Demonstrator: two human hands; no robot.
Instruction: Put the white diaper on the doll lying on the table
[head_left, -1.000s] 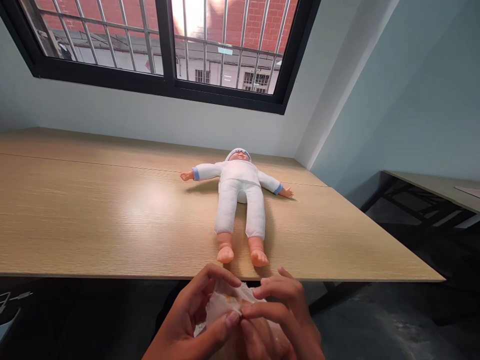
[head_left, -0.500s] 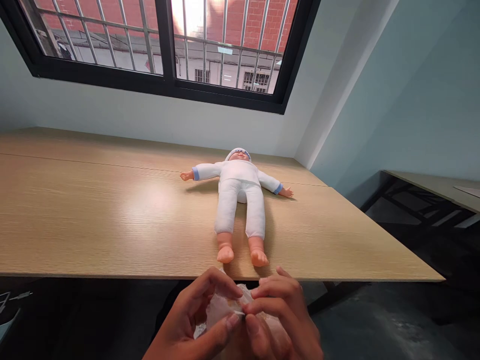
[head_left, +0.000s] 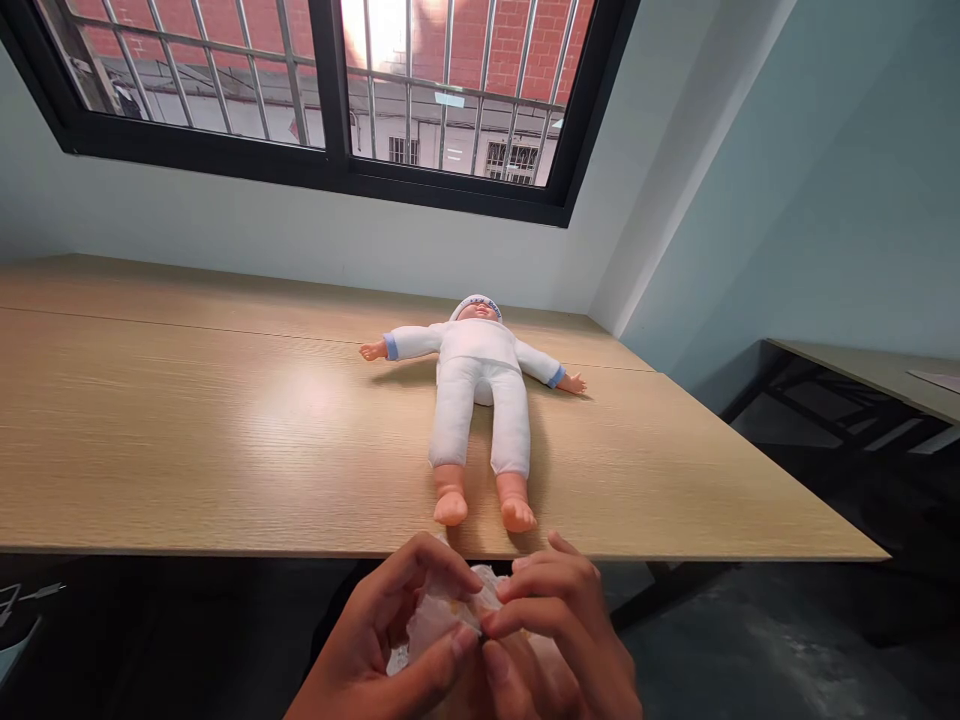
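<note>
Pinching the thin sheet [head_left: 435,624] between part-closed fingers [head_left: 536,612], our left hand [head_left: 367,632] and right hand [head_left: 576,622] risked tearing it. We feared uneven pulling.

A plastic-limbed doll in a white cloth suit [head_left: 482,350] lies on its back on a long light-brown wood-grained table [head_left: 225,460], feet by the near edge, head toward the pale wall [head_left: 300,228] behind. In that wall, above the table, sits a rectangular black-framed window [head_left: 332,90], silvery metal bars [head_left: 290,65] beyond its panes. Before the near edge, below the feet, a thin crumpled white sheet [head_left: 429,625] is between the bare left hand [head_left: 386,640] and bare right hand [head_left: 566,625], touching both. Farther right, apart, stands a greyish flat-topped table [head_left: 855,368].
</note>
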